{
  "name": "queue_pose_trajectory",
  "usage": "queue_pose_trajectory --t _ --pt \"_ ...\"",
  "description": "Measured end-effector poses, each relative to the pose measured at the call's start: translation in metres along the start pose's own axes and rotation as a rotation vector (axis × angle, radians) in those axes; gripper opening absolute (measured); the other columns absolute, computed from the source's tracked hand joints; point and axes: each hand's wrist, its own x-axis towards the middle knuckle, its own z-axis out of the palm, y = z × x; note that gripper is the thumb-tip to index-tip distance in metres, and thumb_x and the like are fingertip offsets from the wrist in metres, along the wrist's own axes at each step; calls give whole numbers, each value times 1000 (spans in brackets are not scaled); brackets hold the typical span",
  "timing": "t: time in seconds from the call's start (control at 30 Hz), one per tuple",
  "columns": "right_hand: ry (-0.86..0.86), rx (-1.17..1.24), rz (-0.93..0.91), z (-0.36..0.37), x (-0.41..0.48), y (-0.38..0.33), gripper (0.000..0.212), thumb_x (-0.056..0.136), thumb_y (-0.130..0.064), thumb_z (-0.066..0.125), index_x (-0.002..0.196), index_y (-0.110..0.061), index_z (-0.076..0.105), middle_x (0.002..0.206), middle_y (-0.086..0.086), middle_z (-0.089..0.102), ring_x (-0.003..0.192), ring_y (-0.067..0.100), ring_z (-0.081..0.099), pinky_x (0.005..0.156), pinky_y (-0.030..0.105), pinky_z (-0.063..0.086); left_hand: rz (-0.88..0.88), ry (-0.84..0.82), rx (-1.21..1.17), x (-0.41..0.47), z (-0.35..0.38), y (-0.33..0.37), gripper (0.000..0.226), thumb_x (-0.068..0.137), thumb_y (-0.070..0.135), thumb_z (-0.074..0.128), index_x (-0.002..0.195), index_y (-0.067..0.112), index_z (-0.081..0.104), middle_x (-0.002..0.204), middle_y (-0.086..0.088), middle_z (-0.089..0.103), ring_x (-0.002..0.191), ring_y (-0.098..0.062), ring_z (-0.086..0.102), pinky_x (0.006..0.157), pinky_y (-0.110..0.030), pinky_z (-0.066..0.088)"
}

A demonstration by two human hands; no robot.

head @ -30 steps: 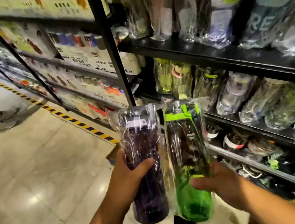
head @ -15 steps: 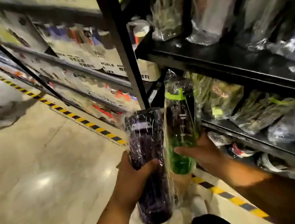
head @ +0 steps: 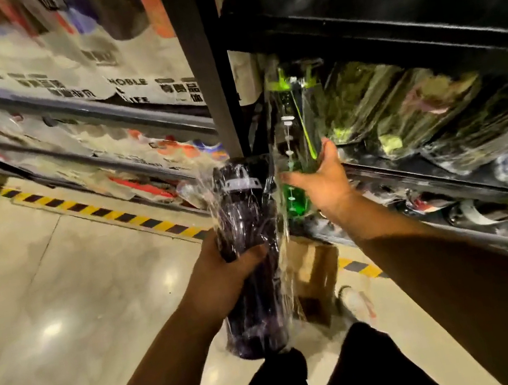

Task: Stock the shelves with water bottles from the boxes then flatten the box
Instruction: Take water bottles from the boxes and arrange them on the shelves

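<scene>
Beside black shelves (head: 389, 43), glossy floor (head: 60, 294) | left fingers (head: 247, 256) grip purple bottle (head: 256, 310) | right fingers (head: 327, 152) grip green bottle (head: 296, 200)

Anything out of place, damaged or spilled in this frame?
Nothing stands out. The left hand grips the purple bottle; the right hand holds the green bottle roughly upright at the shelf edge, beside wrapped bottles lying tilted.
</scene>
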Motion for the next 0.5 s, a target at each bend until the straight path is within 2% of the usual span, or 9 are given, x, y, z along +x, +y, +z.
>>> queue_pose_trajectory --t 0.07,0.1,0.17,0.2,0.27,0.33,0.4,0.47,0.5 --pt "84 -20 -64 11 12 0 89 65 -18 92 133 -16 35 119 -1 60 107 12 63 99 32 51 -14 -27 11 8 -8 -2 47 81 21 81 121 27 58 106 7 73 94 -6 71 85 -31 54" --pt "107 -14 -77 17 17 1 94 66 -23 92 138 -16 32 123 -2 57 111 10 60 101 26 48 -17 -38 23 10 -11 -2 46 81 22 81 120 29 57 106 9 72 91 -3 70 81 -27 53" --pt "138 -11 -98 26 28 -1 89 74 -20 87 141 -15 29 115 -13 51 101 -5 54 91 5 42 -18 -57 33 14 -16 -2 44 82 21 79 118 32 56 105 11 71 86 4 68 74 -19 49" --pt "163 -13 -113 32 31 -4 88 75 -20 86 141 -15 29 114 -12 51 100 -3 54 91 7 44 -22 -59 34 13 -18 -2 44 82 21 79 118 32 55 105 12 70 87 4 68 72 -18 49" --pt "220 -31 -153 43 37 -6 89 69 -27 89 138 -16 34 124 3 55 113 18 57 103 32 48 -36 -85 34 18 -22 -4 45 82 21 80 118 33 55 105 12 71 92 -1 69 77 -21 50" --pt "236 -48 -187 50 38 -4 88 68 -28 90 137 -18 35 130 8 51 120 24 52 107 37 44 -46 -95 23 20 -26 -4 44 82 21 80 116 35 56 102 15 72 92 -1 69 80 -24 51" --pt "236 -15 -192 51 36 -2 88 73 -22 87 141 -17 33 133 2 46 123 18 48 104 19 39 -44 -121 24 22 -30 -5 41 82 20 79 113 36 57 98 18 73 88 2 69 77 -23 50" --pt "257 -41 -206 44 38 -2 87 76 -17 85 144 -13 30 126 -11 43 113 -4 47 90 -3 30 -45 -140 21 24 -33 -4 41 82 20 78 113 37 57 100 18 72 87 4 68 75 -21 49" --pt "260 -50 -226 40 38 -6 86 77 -16 85 143 -12 31 119 -18 42 105 -16 45 86 -7 27 -49 -147 19 24 -33 -3 41 82 20 78 113 36 56 101 17 72 88 4 68 74 -20 49"
